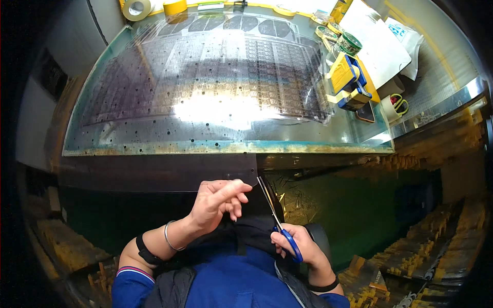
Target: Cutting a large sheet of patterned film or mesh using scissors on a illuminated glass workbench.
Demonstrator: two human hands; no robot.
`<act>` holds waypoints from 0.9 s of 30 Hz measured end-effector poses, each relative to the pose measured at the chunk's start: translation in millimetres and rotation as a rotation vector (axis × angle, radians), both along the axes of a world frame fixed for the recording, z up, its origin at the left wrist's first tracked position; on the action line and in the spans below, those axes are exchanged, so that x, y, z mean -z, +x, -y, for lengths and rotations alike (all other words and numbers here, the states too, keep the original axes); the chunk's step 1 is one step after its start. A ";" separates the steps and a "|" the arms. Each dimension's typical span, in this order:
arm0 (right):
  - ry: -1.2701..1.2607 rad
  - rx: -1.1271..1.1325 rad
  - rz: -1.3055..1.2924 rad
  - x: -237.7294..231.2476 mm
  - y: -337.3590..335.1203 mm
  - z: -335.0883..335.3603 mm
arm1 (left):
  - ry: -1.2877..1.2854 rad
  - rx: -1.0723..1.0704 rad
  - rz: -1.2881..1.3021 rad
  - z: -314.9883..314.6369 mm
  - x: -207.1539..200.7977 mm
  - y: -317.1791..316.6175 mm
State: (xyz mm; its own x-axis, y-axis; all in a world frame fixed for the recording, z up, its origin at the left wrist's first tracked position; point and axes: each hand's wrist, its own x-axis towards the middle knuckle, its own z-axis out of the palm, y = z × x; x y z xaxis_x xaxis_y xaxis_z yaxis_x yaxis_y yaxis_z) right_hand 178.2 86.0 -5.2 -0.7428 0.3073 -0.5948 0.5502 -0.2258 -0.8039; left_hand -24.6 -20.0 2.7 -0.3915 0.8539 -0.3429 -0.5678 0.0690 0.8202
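A dark sheet of film (154,172) hangs over the front edge of the glass-topped table, its right corner close to me. My left hand (218,203) is closed at that corner, thumb and forefinger pinched on the sheet's lower edge, the other fingers curled. In my right hand (300,244) are scissors (275,215) with blue handles, gripped by the loops. Their blades point up and away, slightly parted, with the tips beside the sheet's right corner. Whether the blades touch the film I cannot tell.
Large transparent printed films (205,66) with dark dots lie on the glass table (354,148) under a bright glare. A blue and yellow tape dispenser (352,84), green tape rolls (349,43), a phone (365,113) and a cup (391,107) stand at the right. Cut scraps (303,205) litter the green floor.
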 end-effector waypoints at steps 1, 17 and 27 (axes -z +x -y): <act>-0.026 -0.047 0.014 2.4 0.1 -0.3 | 0.007 -0.046 0.119 0.5 -1.2 -0.9; -0.169 -0.158 -0.199 -7.5 -18.9 -21.1 | -0.007 -0.088 0.170 -3.2 -11.4 -4.3; -0.303 -0.079 -0.133 -16.3 -23.0 -11.3 | -0.035 -0.066 0.101 -5.4 -15.0 -3.5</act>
State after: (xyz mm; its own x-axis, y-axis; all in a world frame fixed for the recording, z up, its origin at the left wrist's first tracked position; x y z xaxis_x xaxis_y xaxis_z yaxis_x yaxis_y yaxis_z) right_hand 155.2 97.3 11.1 -0.8344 0.0701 -0.5467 0.4704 -0.4265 -0.7726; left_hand -28.1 -14.6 17.7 -0.4082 0.8142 -0.4128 -0.6517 0.0567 0.7563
